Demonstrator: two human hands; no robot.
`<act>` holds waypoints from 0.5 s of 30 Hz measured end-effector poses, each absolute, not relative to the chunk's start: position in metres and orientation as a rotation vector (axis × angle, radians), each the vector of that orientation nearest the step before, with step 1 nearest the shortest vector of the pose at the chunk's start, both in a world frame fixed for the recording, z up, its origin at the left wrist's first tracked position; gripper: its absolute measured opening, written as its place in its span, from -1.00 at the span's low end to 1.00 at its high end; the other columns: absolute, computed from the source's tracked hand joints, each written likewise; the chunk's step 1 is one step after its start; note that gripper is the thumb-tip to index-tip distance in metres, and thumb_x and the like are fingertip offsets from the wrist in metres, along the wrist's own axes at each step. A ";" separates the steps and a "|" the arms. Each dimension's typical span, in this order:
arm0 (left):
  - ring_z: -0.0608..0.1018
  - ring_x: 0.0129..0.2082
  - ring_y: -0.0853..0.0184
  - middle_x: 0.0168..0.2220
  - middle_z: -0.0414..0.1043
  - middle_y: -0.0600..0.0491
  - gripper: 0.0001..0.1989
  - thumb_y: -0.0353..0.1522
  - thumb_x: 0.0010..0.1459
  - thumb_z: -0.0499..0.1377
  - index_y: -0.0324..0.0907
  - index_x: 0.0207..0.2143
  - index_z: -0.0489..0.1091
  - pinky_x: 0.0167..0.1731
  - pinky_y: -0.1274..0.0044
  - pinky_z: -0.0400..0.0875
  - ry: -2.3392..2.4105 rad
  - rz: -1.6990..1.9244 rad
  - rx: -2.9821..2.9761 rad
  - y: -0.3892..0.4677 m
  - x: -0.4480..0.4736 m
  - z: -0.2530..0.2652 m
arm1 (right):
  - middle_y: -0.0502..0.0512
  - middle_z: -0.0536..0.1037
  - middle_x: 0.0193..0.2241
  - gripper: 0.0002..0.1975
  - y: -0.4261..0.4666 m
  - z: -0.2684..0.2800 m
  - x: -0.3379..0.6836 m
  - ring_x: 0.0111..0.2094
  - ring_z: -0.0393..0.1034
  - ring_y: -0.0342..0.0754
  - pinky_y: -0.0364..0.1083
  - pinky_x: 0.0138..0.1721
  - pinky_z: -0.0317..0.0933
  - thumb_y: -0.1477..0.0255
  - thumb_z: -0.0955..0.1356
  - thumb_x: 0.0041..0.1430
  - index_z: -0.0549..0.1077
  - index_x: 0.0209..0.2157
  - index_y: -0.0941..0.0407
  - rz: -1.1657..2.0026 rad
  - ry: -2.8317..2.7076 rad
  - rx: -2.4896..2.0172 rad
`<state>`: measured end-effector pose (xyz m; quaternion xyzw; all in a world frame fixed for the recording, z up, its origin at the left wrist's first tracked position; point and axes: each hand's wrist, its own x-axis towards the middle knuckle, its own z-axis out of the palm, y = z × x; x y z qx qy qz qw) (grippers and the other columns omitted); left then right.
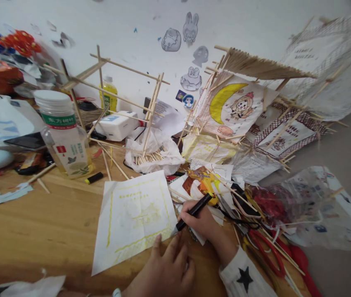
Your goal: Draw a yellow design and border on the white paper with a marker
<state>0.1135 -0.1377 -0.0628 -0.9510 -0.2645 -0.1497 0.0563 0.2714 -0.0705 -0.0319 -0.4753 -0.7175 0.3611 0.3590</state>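
A white sheet of paper (126,231) with yellow marker lines along its borders and a faint yellow drawing in the middle lies on the wooden table. My right hand (198,218) grips a black marker (195,211), its lower end at the sheet's lower right corner. My left hand (166,268) rests at the sheet's lower edge, fingers spread, with fingertips touching or close to the paper. Left of the sheet's top lies a small black cap with a yellow end (94,178).
A drink bottle (67,140) stands at left, below a stick frame (126,97). Behind the sheet, a plastic bag (153,148) holds sticks. Decorated stick structures (234,103) stand at right. Red-handled scissors (266,251), loose sticks and clear plastic (318,214) crowd the right side.
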 end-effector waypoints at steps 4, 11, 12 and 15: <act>0.43 -0.04 0.07 -0.10 0.45 -0.08 -0.75 -0.27 0.24 -0.02 -0.11 -0.15 0.39 -0.24 0.24 0.34 -0.803 -0.514 -2.845 -0.137 0.114 -0.063 | -0.02 0.40 -0.64 -0.84 -0.070 -0.033 0.271 -0.54 0.29 -0.11 -0.16 -0.46 0.19 0.46 0.25 -0.04 0.39 -0.63 0.12 0.900 -1.829 -1.246; 0.43 -0.04 0.02 -0.12 0.46 -0.10 -0.73 -0.28 0.26 -0.06 -0.12 -0.16 0.40 -0.27 0.20 0.37 -0.795 -0.492 -2.864 -0.137 0.114 -0.061 | -0.01 0.39 -0.65 -0.81 -0.068 -0.034 0.271 -0.55 0.28 -0.11 -0.16 -0.48 0.17 0.47 0.23 -0.02 0.36 -0.65 0.12 0.883 -1.768 -1.274; 0.43 -0.03 0.02 -0.11 0.45 -0.11 -0.72 -0.28 0.26 -0.06 -0.12 -0.15 0.40 -0.27 0.19 0.37 -0.792 -0.480 -2.871 -0.137 0.114 -0.061 | -0.01 0.39 -0.65 -0.81 -0.068 -0.035 0.271 -0.55 0.28 -0.11 -0.16 -0.49 0.17 0.47 0.23 -0.01 0.35 -0.64 0.12 0.874 -1.762 -1.281; 0.43 -0.03 0.01 -0.09 0.44 -0.12 -0.72 -0.30 0.27 -0.07 -0.13 -0.14 0.39 -0.27 0.18 0.38 -0.778 -0.469 -2.874 -0.138 0.114 -0.060 | -0.02 0.38 -0.64 -0.82 -0.068 -0.035 0.271 -0.55 0.26 -0.12 -0.17 -0.50 0.14 0.48 0.22 -0.01 0.34 -0.64 0.12 0.856 -1.749 -1.293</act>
